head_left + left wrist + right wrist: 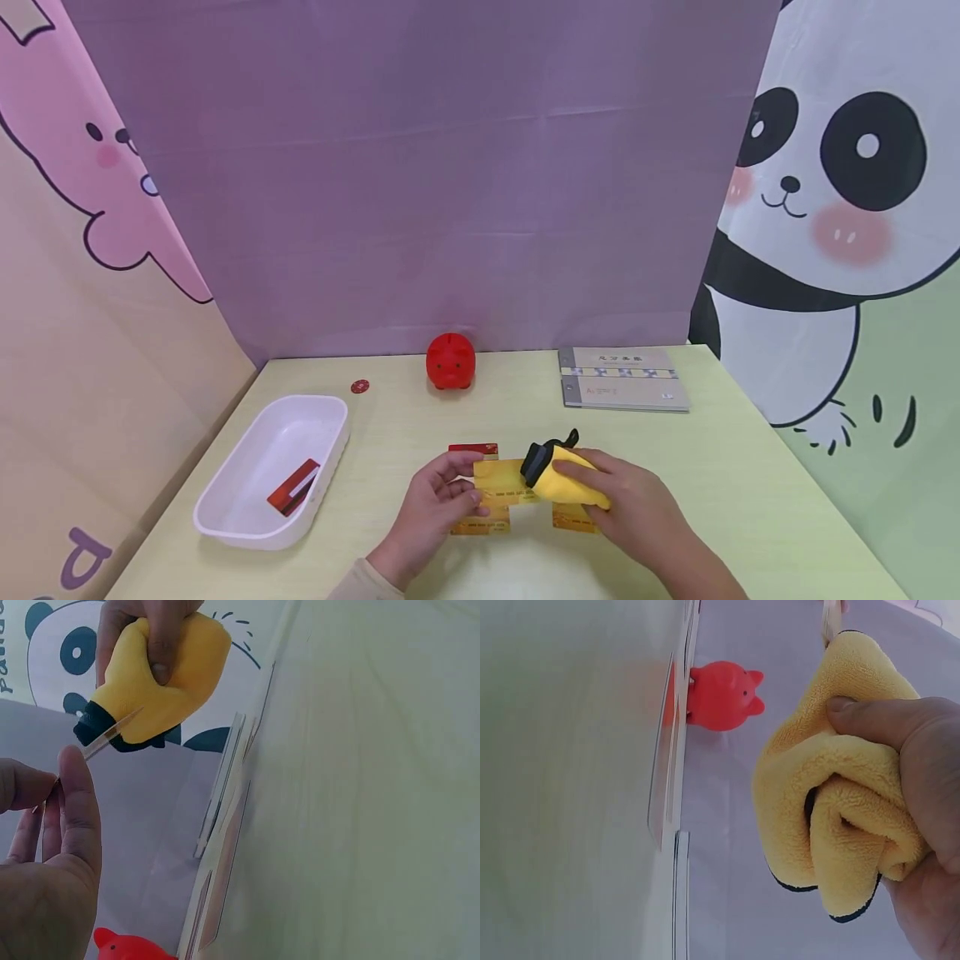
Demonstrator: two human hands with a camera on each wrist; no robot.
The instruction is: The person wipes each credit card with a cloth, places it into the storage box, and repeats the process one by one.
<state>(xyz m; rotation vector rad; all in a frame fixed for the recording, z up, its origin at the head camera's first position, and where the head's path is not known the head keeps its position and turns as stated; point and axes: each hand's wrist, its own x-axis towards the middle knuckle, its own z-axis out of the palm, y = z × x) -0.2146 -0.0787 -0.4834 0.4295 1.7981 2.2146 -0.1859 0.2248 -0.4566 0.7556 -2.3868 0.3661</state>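
Note:
My left hand (pixel 427 512) pinches a gold bank card (pixel 495 475) by its left edge, held up above the table. In the left wrist view the card (pixel 112 735) appears nearly edge-on between thumb and fingers. My right hand (pixel 637 500) grips a bunched yellow cloth (pixel 577 482) with dark trim, its folds plain in the right wrist view (pixel 840 780). The cloth meets the right part of the card and hides it. Beneath lie a red card (pixel 474 449), a gold card (pixel 483 525) at left and another gold card (pixel 572 518) at right, each partly covered.
A white plastic basin (pixel 333 408) on the left holds a red-orange card (pixel 288 490). Farther back are a small red round piece (pixel 360 387), a red piggy bank (pixel 450 362) and a grey notebook (pixel 622 382). A purple sheet (pixel 420 183) hangs behind the table.

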